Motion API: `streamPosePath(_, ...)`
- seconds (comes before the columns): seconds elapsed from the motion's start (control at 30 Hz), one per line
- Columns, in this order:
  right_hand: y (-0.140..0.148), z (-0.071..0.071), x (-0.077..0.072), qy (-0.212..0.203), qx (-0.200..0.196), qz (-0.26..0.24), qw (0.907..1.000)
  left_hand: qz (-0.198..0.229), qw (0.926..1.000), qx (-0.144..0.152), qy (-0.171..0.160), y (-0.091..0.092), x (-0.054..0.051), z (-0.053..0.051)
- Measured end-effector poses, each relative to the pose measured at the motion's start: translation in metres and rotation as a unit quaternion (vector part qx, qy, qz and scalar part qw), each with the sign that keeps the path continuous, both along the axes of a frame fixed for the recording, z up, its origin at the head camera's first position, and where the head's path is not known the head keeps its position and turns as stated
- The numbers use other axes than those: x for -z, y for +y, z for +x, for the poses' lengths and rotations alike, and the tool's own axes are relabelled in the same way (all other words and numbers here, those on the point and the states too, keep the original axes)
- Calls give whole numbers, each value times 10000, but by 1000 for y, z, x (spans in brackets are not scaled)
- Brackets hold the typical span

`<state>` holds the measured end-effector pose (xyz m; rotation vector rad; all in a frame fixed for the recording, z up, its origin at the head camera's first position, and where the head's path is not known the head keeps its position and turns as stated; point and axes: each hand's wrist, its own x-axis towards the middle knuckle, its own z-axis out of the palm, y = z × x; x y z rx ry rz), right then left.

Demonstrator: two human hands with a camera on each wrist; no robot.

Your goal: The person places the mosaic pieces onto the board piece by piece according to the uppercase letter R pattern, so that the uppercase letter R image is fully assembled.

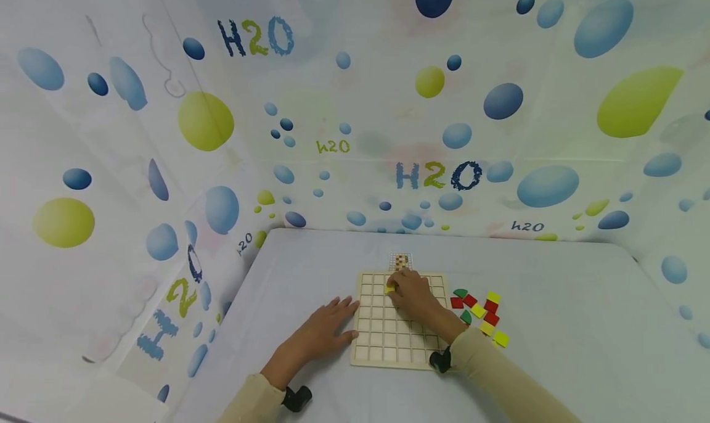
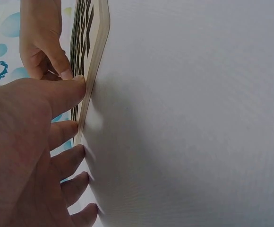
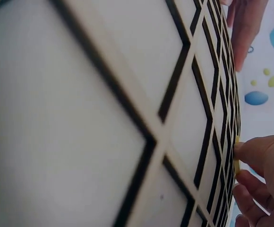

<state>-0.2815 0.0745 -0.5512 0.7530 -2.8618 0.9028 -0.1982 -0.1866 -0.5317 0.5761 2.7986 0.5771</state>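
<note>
A square wooden grid board [image 1: 383,351] lies on the white table, its cells outlined by raised strips. My right hand [image 1: 415,296] reaches over its far part and pinches a small yellow tile [image 1: 389,289] between thumb and fingers. In the right wrist view the yellow tile [image 3: 236,163] is seen edge-on at the grid surface; whether it sits fully in a cell I cannot tell. My left hand [image 1: 323,332] rests at the board's left side with fingers spread, thumb and fingertips against the edge, as the left wrist view also shows. Part of the board is hidden under my right hand and forearm.
Right of the board lie loose tiles: red squares [image 1: 491,319], yellow squares [image 1: 501,338] and green rounded pieces [image 1: 460,293]. A small printed pattern card [image 1: 400,261] lies just beyond the board's far edge. A patterned curtain [image 1: 366,102] hangs behind the table [image 1: 577,324].
</note>
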Motion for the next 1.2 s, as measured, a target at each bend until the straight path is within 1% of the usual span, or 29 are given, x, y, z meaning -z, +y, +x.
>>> streamPosePath(0.17, 3, 1, 1, 6, -28, -23, 10000, 24, 10000, 32, -8, 2, -1, -1)
streamPosePath(0.37, 10, 4, -6, 160, -101, 36, 9998, 10, 10000, 57, -12, 3, -1, -1)
streamPosePath(0.43, 15, 6, -8, 96, -50, -20, 9999, -24, 10000, 44, -7, 3, 0, -2)
streamPosePath(0.53, 30, 10, -10, -48, 106, -180, 9998, -30, 10000, 26, 8, 4, 0, -2)
streamPosePath(0.6, 43, 12, -11, -244, 288, -282, 9989, -22, 10000, 36, 35, 5, 0, -1)
streamPosePath(0.7, 66, 17, -13, -325, 592, -338, 9971, -24, 9999, 60, 79, 6, -1, 0)
streamPosePath(0.8, 89, 24, -23, -452, 982, -337, 9936, -2, 9999, 64, 113, 5, -1, -1)
streamPosePath(0.87, 105, 26, -26, -486, 1263, -212, 9906, 12, 9999, 41, 115, 3, 0, -1)
streamPosePath(0.93, 118, 27, -29, -623, 1599, 76, 9851, 9, 9999, 28, 120, 1, 2, -2)
streamPosePath(1.03, 132, 26, -23, -767, 1945, 607, 9760, 34, 9999, 18, 95, 0, 4, -3)
streamPosePath(1.1, 137, 27, -21, -877, 2034, 931, 9707, 35, 10000, 19, 68, 0, 5, -3)
streamPosePath(1.2, 143, 28, -18, -896, 2014, 1176, 9683, 42, 10000, 3, 20, 1, 7, -3)
